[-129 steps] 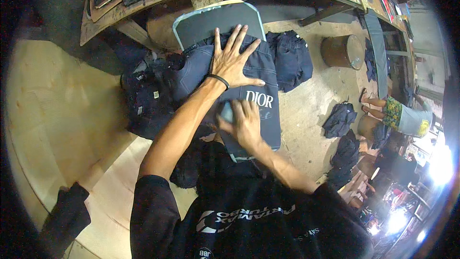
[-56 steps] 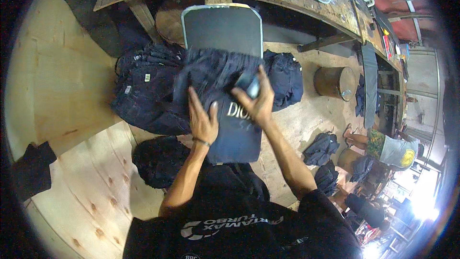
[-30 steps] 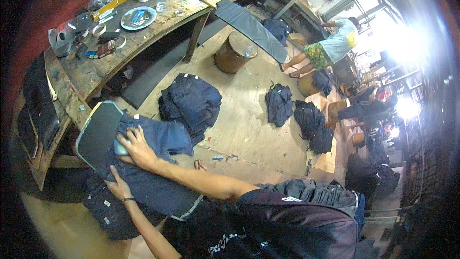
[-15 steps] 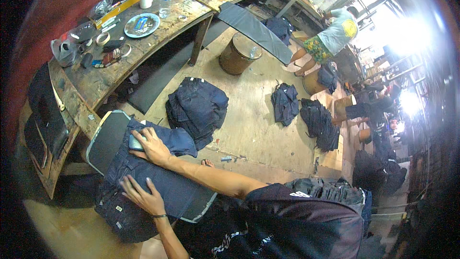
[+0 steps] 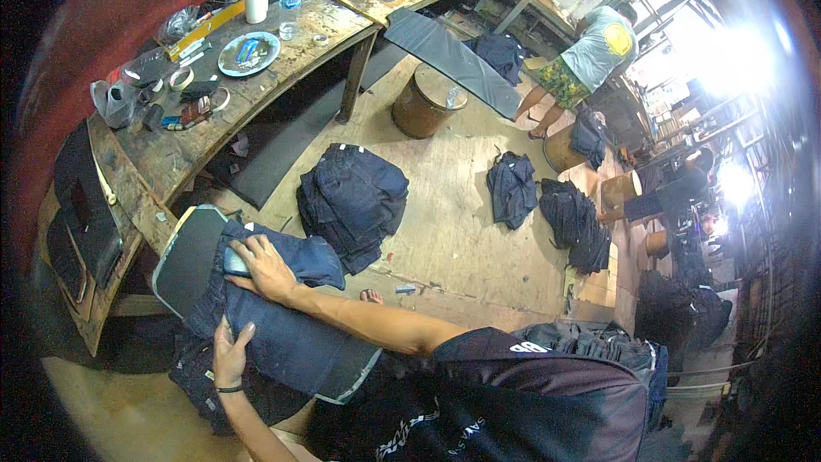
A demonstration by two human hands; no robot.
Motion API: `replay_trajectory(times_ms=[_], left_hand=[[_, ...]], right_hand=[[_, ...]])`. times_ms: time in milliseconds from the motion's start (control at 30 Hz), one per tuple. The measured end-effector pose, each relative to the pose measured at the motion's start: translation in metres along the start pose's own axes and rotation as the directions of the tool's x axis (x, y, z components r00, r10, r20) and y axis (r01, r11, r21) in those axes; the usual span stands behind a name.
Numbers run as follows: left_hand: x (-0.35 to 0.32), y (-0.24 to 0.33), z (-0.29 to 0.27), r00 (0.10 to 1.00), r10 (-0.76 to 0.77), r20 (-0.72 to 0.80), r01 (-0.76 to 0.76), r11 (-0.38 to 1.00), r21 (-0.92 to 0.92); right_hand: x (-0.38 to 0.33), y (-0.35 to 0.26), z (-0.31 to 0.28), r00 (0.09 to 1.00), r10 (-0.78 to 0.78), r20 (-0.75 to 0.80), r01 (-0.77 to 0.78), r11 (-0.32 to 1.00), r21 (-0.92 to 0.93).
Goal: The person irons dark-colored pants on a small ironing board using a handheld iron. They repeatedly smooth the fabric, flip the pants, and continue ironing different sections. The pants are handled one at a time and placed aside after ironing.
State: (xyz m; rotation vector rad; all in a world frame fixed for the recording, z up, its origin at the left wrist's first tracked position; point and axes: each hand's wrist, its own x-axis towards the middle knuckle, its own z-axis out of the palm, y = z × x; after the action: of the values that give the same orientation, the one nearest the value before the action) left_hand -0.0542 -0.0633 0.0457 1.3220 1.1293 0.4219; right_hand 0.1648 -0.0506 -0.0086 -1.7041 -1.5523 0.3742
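At ten o'clock, the worktop (image 5: 265,87) is spreading out. At eight, the dark board (image 5: 192,258) is carrying the denim garment (image 5: 286,325). Your left hand (image 5: 228,361) is touching the garment's edge, its grip unclear; your right hand (image 5: 268,271) is clamping the pale-blue block (image 5: 235,263) against the cloth.

Single wide head-worn fisheye faces down ahead of me: my hands (image 5: 263,272) near, lower left; floor (image 5: 453,222) mid-frame; worktop (image 5: 338,27) beyond, upper left; straight edges bowing toward rim.

Matt cloth garment (image 5: 286,325), wooden bench (image 5: 340,27)
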Motion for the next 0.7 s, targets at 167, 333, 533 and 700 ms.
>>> replay_trajectory(times_ms=[167, 333, 533, 700], left_hand=[[0.002, 0.003, -0.002, 0.970, 0.172, -0.170, -0.083, 0.897, 0.433], [0.001, 0.010, 0.036, 0.699, 0.400, -0.593, 0.154, 0.725, 0.671], [0.010, -0.021, 0.044, 0.664, 0.550, -0.506, -0.012, 0.685, 0.729], [0.027, -0.028, 0.016, 0.575, 0.769, -0.279, -0.196, 0.461, 0.865]], right_hand=[[-0.003, -0.001, -0.009, 0.999, -0.009, -0.035, 0.009, 1.000, -0.008], [-0.001, 0.015, 0.005, 0.998, -0.051, -0.040, 0.050, 0.998, -0.026], [0.006, 0.012, -0.007, 0.972, -0.189, -0.143, 0.185, 0.982, -0.037], [-0.051, -0.034, -0.083, 0.971, -0.177, 0.162, 0.163, 0.982, 0.092]])
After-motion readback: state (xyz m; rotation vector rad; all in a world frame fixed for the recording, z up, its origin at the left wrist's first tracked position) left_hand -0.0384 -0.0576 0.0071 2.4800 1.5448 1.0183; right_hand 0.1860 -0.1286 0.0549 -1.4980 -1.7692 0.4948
